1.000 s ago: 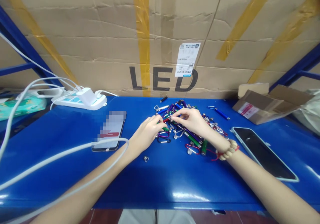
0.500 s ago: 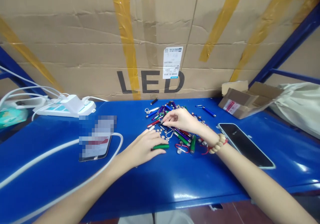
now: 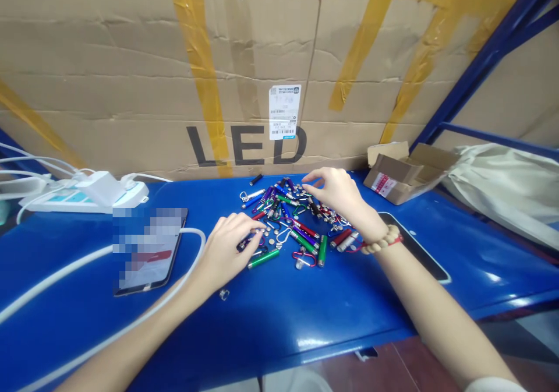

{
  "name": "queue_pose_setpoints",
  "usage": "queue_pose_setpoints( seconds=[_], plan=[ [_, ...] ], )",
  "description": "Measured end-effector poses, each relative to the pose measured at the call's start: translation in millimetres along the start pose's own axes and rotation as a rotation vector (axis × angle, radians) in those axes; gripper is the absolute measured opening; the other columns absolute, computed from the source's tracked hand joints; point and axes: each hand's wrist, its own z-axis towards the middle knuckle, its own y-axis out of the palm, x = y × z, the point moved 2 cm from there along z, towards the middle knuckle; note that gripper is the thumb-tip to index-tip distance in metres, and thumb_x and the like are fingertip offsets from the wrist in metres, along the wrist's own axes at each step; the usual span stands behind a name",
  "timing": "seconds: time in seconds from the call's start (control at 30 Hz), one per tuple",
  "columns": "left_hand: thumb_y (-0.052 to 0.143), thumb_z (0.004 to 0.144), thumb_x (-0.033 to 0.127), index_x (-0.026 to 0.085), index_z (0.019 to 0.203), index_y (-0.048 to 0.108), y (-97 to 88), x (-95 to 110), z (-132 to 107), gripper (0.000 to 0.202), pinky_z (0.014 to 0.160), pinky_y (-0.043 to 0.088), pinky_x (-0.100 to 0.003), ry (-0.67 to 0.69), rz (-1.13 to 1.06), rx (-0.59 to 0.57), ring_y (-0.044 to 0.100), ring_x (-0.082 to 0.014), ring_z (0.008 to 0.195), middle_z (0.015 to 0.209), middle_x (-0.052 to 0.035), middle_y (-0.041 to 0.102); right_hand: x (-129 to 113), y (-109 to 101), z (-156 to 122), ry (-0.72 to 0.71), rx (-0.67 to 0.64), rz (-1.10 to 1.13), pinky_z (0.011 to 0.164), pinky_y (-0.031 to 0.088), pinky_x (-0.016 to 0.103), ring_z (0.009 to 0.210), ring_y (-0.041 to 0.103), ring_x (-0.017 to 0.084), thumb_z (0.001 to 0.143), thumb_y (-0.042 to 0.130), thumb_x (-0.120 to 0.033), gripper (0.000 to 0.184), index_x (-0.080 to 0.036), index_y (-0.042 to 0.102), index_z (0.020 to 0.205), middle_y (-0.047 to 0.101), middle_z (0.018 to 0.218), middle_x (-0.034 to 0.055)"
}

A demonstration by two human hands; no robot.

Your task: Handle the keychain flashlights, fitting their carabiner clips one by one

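My left hand [image 3: 229, 246] is at the near left edge of a pile of small coloured metal tubes and clips. Its thumb and forefinger come together over tiny silvery pieces; what is between them, if anything, is too small to make out. Just below those fingers lies a green tube [image 3: 264, 258]. Over the pile's far right side, my right hand [image 3: 334, 191] hovers with thumb and forefinger slightly apart and nothing visible between them. Among the pieces are another green tube [image 3: 322, 251], a red carabiner clip [image 3: 304, 258], a silver carabiner clip [image 3: 283, 236] and several button cells.
A phone [image 3: 151, 258] with a white cable lies left, near a power strip [image 3: 131, 197]. Beyond my right wrist lies another phone [image 3: 425, 255]. An open carton [image 3: 393, 176] stands back right. A large cardboard box [image 3: 244, 83] walls off the blue table's [image 3: 305, 316] back.
My left hand has let go of the green tube, which now lies on the table. My right hand has shifted from the pile's middle to its far right. The view has turned slightly right.
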Motion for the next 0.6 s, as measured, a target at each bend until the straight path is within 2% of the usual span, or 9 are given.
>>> queue_pose_setpoints(
  seconds=[0.07,0.17,0.27,0.37,0.53,0.6],
  plan=[
    [0.043,0.088,0.024,0.020,0.089,0.064,-2.0,-1.1,1.0,0.021,0.072,0.035,-0.031,-0.064,0.021,0.073,0.055,-0.0167,0.080,0.087,-0.0031,0.066,5.1,0.5,1.1,0.032,-0.017,-0.014,0.064,0.046,0.032,0.074,0.064,0.021,0.076,0.061,-0.027,0.018,-0.022,0.073,0.087,0.071,0.080,0.0050],
    [0.043,0.086,0.020,0.019,0.088,0.063,-3.2,-4.2,2.0,0.020,0.072,0.035,-0.032,-0.123,0.053,0.142,0.055,-0.0175,0.080,0.084,-0.0033,0.065,11.9,7.2,3.7,0.028,-0.008,-0.044,0.070,0.048,0.035,0.081,0.063,0.022,0.076,0.061,-0.026,0.019,-0.020,0.071,0.091,0.070,0.092,0.0073],
    [0.044,0.084,0.018,0.018,0.089,0.062,-3.3,-8.4,2.2,0.019,0.072,0.035,-0.032,-0.163,0.075,0.165,0.055,-0.0188,0.084,0.087,-0.0041,0.064,17.2,17.1,6.1,-0.023,0.005,-0.049,0.078,0.048,0.036,0.090,0.062,0.023,0.080,0.058,-0.027,0.023,-0.018,0.068,0.099,0.067,0.101,0.0094],
    [0.045,0.083,0.017,0.019,0.090,0.062,-3.1,-12.2,2.4,0.019,0.071,0.035,-0.032,-0.196,0.087,0.154,0.055,-0.0193,0.085,0.090,-0.0040,0.063,20.6,23.2,6.6,-0.027,-0.018,-0.060,0.078,0.048,0.036,0.094,0.061,0.023,0.083,0.054,-0.027,0.027,-0.019,0.066,0.105,0.066,0.105,0.0091],
    [0.045,0.081,0.016,0.020,0.088,0.063,-5.1,-15.2,3.6,0.019,0.072,0.035,-0.032,-0.217,0.095,0.169,0.056,-0.0185,0.084,0.089,-0.0033,0.063,19.7,21.2,3.3,0.165,-0.172,-0.185,0.067,0.049,0.032,0.082,0.065,0.024,0.075,0.062,-0.035,0.026,-0.020,0.070,0.093,0.070,0.086,0.0080],
    [0.046,0.081,0.016,0.020,0.088,0.063,-6.2,-15.6,4.2,0.019,0.071,0.035,-0.032,-0.230,0.094,0.173,0.057,-0.0184,0.084,0.089,-0.0033,0.063,16.9,21.5,1.9,0.223,-0.244,-0.220,0.066,0.048,0.031,0.082,0.065,0.024,0.070,0.065,-0.035,0.026,-0.020,0.072,0.091,0.071,0.085,0.0087]
  ],
)
